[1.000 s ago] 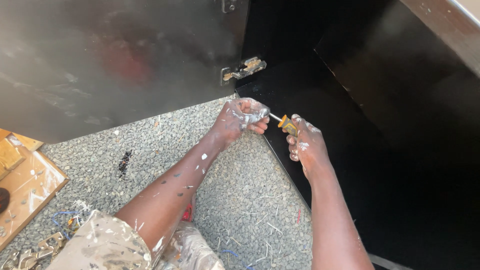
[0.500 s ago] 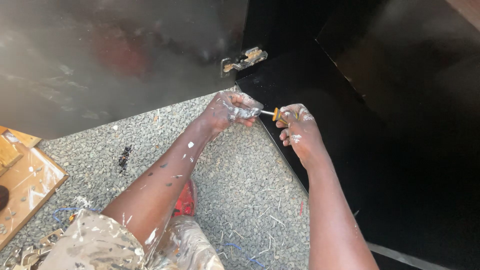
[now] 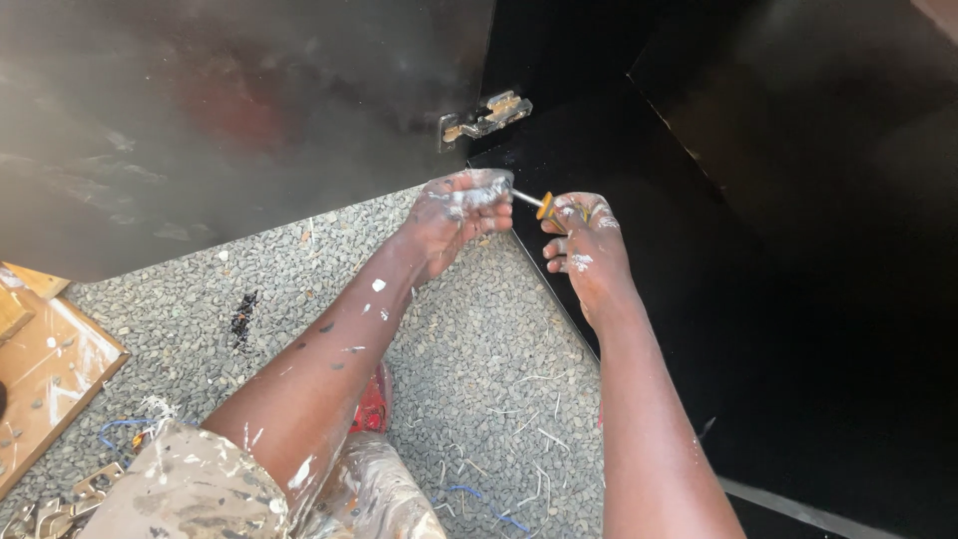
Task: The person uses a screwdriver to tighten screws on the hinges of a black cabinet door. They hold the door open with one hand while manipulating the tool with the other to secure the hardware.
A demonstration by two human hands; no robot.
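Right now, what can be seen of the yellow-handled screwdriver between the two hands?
The yellow-handled screwdriver shows only a short, thin silver metal shaft and a yellow-orange collar with a dark band. It lies nearly level, tilted slightly, above the edge of the black panel. The right hand wraps the handle, hiding most of it; the paint-flecked left hand covers the tip.

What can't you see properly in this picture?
- Head view: the screwdriver tip is hidden inside the left hand; whatever that hand pinches cannot be told.
- Most of its yellow handle is covered by the right hand.
- The hinge on the black door is too small to show its screws.
- The wooden board is cut off by the left edge.
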